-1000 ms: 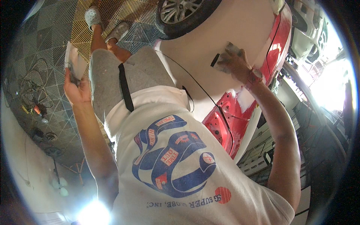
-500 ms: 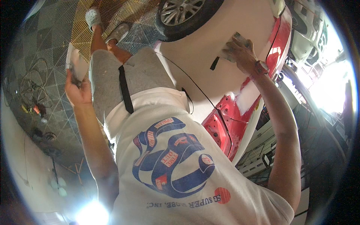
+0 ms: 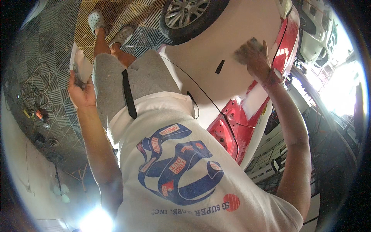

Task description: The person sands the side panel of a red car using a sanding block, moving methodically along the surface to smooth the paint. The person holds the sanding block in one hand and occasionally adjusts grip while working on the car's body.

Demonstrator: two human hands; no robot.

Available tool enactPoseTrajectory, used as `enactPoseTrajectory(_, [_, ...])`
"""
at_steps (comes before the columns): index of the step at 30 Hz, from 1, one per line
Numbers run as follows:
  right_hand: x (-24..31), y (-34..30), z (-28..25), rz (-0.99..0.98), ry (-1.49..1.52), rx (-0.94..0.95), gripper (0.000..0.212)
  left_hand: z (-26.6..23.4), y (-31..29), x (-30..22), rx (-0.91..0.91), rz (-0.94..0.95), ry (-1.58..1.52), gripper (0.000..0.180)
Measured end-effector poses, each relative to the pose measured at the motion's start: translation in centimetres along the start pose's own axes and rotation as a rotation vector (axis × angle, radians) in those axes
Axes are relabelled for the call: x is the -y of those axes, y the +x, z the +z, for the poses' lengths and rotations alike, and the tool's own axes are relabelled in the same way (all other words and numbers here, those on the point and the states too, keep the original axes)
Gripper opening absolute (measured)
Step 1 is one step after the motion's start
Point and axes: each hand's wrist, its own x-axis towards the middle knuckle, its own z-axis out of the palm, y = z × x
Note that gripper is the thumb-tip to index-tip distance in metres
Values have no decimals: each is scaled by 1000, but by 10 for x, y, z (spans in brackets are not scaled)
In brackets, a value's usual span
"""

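My left hand (image 3: 82,92) is beside my left thigh, fingers closed on a flat pale sheet (image 3: 80,63) with a grey smudged patch near its lower end. Out to the right, my right hand (image 3: 257,60) is over the beige-coated panel (image 3: 208,62) of a car. Motion smears its fingers. A dark, thin sheet (image 3: 244,50) shows under them, and its kind is hard to make out. A small black opening or strip (image 3: 220,67) lies on the panel left of that hand. A watch circles my right wrist.
A car wheel (image 3: 185,13) stands beyond the panel. Red bare bodywork (image 3: 228,123) with a dark seam is nearer me. A coiled cable (image 3: 34,87) lies on the tiled floor (image 3: 42,54) at left. A bright lamp (image 3: 96,221) shines at lower left; another vehicle (image 3: 319,34) is far right.
My right hand has shifted slightly right across the panel, away from the black strip, and its fingers are now blurred. My left hand has barely moved and keeps the pale sheet.
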Motion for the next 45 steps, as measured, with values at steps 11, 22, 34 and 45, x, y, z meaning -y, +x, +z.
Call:
enactPoseTrajectory(11, [25,47,-6,114,119,237,41,7,-4,-5,-72,-8,42,40])
enactPoseTrajectory(22, [97,-36,-1,180,206,71,58,52,-14,34,86,-134,56,38])
enactPoseTrajectory(34, [137,-47,-110,186,1010,-119,73,109,-85,89,388,-208,402,55])
enactPoseTrajectory(45, [108,-8,-45,0,420,-363,77,126,-108,111,518,-322,296,65])
